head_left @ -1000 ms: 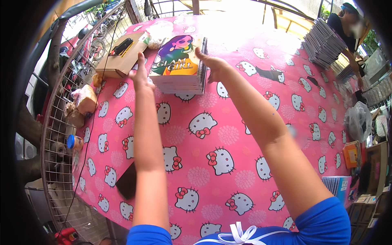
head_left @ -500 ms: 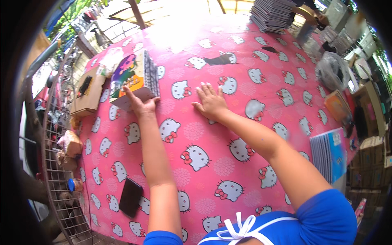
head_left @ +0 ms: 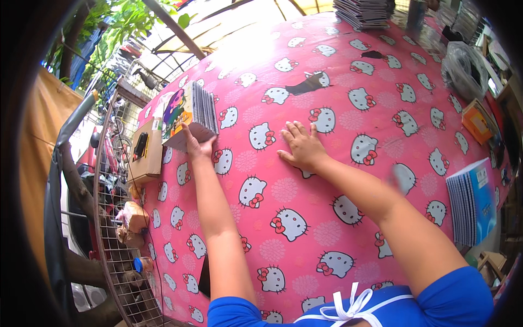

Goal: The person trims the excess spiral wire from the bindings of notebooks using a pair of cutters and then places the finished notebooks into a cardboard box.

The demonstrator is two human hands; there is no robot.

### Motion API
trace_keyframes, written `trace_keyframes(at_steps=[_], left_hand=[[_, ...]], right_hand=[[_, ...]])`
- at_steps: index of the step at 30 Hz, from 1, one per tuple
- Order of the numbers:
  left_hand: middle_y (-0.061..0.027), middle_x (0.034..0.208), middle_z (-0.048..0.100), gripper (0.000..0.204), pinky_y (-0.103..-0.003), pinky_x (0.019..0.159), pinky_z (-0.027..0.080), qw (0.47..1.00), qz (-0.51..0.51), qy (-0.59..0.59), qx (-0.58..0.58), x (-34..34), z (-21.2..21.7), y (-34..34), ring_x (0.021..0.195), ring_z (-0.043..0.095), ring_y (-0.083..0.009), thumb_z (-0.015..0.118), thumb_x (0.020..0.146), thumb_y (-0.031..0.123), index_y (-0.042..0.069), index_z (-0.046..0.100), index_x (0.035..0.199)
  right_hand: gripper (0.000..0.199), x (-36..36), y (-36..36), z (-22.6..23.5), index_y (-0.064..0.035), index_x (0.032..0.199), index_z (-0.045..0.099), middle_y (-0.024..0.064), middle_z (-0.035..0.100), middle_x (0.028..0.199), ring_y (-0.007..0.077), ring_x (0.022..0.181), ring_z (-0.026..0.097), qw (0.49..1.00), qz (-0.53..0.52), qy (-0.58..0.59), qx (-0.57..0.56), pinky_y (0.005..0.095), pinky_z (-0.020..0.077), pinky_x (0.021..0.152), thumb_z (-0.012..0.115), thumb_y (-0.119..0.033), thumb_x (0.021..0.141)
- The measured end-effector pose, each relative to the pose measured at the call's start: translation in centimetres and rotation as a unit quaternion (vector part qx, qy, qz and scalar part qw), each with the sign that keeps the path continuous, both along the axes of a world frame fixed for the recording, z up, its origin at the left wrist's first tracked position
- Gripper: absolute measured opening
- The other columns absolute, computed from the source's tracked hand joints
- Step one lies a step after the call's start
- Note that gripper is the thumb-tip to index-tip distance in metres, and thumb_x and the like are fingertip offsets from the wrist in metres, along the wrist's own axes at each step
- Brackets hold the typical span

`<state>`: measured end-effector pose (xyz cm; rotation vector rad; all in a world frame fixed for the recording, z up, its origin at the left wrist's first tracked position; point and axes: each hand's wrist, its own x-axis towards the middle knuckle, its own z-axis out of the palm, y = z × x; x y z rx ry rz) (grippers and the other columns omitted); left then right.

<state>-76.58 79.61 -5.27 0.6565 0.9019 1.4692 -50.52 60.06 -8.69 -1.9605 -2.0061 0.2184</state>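
A person leans over a table covered by a pink cartoon-cat tablecloth (head_left: 348, 180). The left hand (head_left: 197, 146) rests against the near edge of a stack of colourful notebooks (head_left: 190, 114), fingers curled around its lower corner. To the right of that stack, well apart, the right hand (head_left: 303, 147) lies flat on the cloth, fingers spread and released. A cardboard box (head_left: 146, 152) sits just left of the stack.

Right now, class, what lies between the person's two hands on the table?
Head view: only bare pink cat-print tablecloth between left hand and right hand.
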Motion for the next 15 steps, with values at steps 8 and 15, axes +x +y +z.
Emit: trace_keyframes(at_steps=[8, 15], left_hand=[[-0.0130, 0.156, 0.008, 0.106, -0.070, 0.105, 0.011, 0.558, -0.139, 0.818, 0.022, -1.5, 3.3, -26.4, 0.142, 0.006, -0.0424, 0.078, 0.063, 0.053, 0.034, 0.018, 0.149], [-0.0080, 0.158, 0.007, 0.112, -0.075, 0.101, 0.003, 0.437, -0.103, 0.860, -0.245, -16.6, -2.0, -37.7, 0.143, 0.009, -0.0396, 0.064, 0.062, 0.075, 0.044, 0.000, 0.148]], right_hand=[[0.070, 0.5, 0.5, -2.3, -0.0024, 0.138, 0.040, 0.0160, 0.028, 0.151, 0.0288, 0.143, 0.019, 0.999, 0.021, 0.036, 0.003, 0.0510, 0.0103, 0.116, 0.050, -0.051, 0.088], [0.062, 1.1, -9.7, 3.0, 0.0004, 0.128, 0.050, 0.0209, 0.050, 0.133, 0.0317, 0.126, 0.046, 0.913, 0.133, 0.285, -0.261, 0.0413, 0.0374, 0.104, 0.067, -0.038, 0.082]])
